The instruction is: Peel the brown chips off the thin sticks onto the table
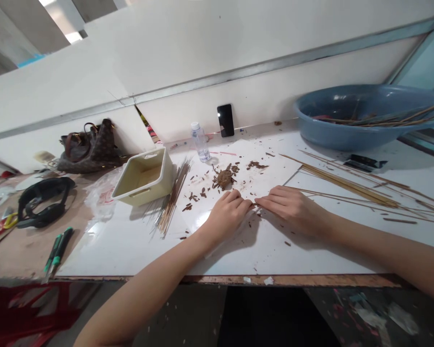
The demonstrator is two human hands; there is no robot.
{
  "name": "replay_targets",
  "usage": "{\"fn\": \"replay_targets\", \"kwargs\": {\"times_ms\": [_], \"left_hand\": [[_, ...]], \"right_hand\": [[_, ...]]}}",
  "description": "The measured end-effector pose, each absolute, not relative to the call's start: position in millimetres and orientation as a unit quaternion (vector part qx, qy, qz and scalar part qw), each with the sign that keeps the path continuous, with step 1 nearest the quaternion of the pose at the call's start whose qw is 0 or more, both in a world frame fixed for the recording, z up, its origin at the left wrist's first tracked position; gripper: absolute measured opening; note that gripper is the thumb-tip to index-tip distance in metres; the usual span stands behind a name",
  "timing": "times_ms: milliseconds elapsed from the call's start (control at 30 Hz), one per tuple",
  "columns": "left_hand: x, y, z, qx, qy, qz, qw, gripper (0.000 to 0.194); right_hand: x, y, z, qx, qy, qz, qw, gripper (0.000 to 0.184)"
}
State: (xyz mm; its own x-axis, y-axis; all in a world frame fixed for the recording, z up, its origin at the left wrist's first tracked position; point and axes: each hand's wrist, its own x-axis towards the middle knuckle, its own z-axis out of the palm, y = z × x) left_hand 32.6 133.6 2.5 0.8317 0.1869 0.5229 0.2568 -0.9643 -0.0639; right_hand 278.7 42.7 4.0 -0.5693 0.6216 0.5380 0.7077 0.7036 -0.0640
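My left hand (227, 212) and my right hand (291, 207) meet low over the white board, fingertips almost touching. Both are closed on a thin brown stick (253, 205), of which a short piece shows between the fingertips. Its long end seems to come out past my right hand, though the fingers hide the join. Just beyond my left hand sits a crumbly brown lump of paste (224, 179), with small brown bits (257, 165) scattered around it. Slender plain sticks (347, 185) lie to the right of my right hand.
Left of the hands are a bundle of thin brown sticks (173, 200) and a cream plastic basket (144, 180). A bottle (201, 143) and a phone (225, 120) stand at the back. A blue basin (332, 132) holds more sticks. Green-black cutters (60, 248) lie near the front edge.
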Motion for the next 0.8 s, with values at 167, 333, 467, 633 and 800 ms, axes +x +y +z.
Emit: {"fn": "replay_targets", "kwargs": {"times_ms": [167, 333, 467, 633, 800], "left_hand": [[32.4, 137.0, -1.2, -0.954, -0.13, -0.263, 0.063, 0.026], [30.7, 136.5, 1.9, -0.949, -0.139, -0.28, 0.033, 0.022], [30.9, 135.5, 3.0, -0.948, -0.152, -0.277, 0.023, 0.022], [28.2, 135.7, 3.2, -0.949, -0.139, -0.283, 0.02, 0.017], [25.4, 134.4, 5.9, -0.948, -0.138, -0.286, 0.022, 0.019]], "right_hand": [[279.6, 47.6, 2.9, -0.379, -0.885, -0.1, 0.253, 0.033], [277.2, 51.1, 1.4, -0.384, -0.872, -0.122, 0.278, 0.037], [277.9, 50.8, -0.9, -0.384, -0.871, -0.114, 0.286, 0.039], [279.3, 51.1, -3.3, -0.386, -0.873, -0.112, 0.275, 0.034], [277.3, 48.0, 2.3, -0.4, -0.876, -0.108, 0.245, 0.028]]}}
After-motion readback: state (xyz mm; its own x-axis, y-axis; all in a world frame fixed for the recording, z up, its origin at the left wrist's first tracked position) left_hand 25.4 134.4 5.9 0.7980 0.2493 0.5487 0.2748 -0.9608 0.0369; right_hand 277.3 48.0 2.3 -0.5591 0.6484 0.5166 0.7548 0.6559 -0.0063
